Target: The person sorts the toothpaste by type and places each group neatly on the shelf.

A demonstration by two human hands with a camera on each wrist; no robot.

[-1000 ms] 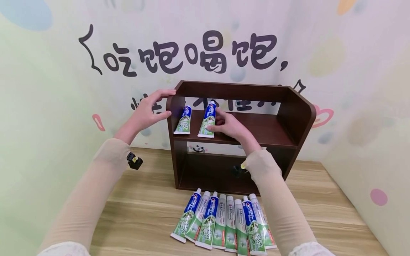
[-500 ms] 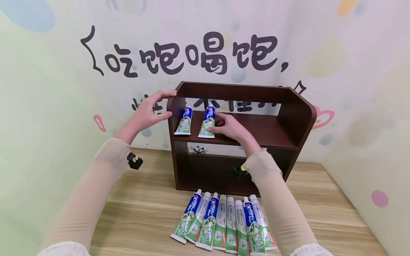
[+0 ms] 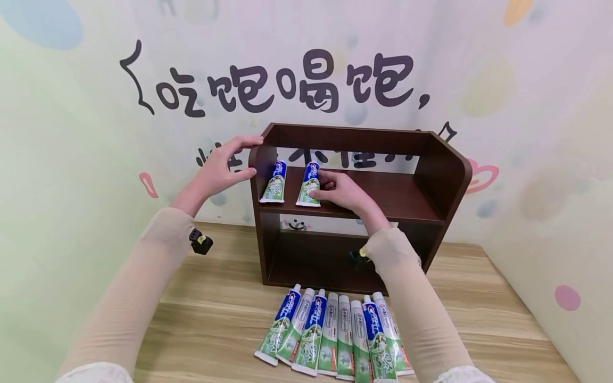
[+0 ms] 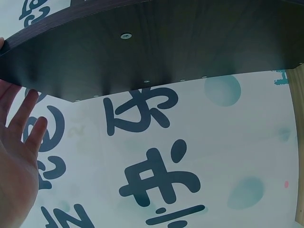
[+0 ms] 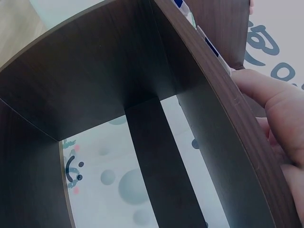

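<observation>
1. The right hand (image 3: 346, 192) pinches a toothpaste tube (image 3: 308, 186) by its right edge, thumb across the lower front and the other fingers curled at the side. The tube stands cap-up on the shelf unit's (image 3: 378, 192) upper board, leaning back, directly left of those fingers.
2. A second tube (image 3: 274, 183) leans farther left of the right hand's fingers, near the side panel that the left hand (image 3: 219, 166) touches.
3. The left hand's fingers reach over that panel's top edge, and its thumb, held apart from them, meets the front edge lower down.
4. Below and nearer than the right fingers, eight tubes (image 3: 330, 332) lie in an overlapping row on the table (image 3: 206, 308).
5. Both shelved tubes and three in the row read "Crest" on blue; the other five are grey and green, their print too small to read surely. Above the fingers, the wall lettering (image 3: 318, 80) reads 吃饱喝饱.
6. The left wrist view alone shows the panel's outer face, with a screw (image 4: 126, 36), and fingers spread beyond it.
7. The right wrist view looks into the lower compartment, with a smiling face (image 5: 74, 170) beyond; only slivers of tube show beside the thumb.
</observation>
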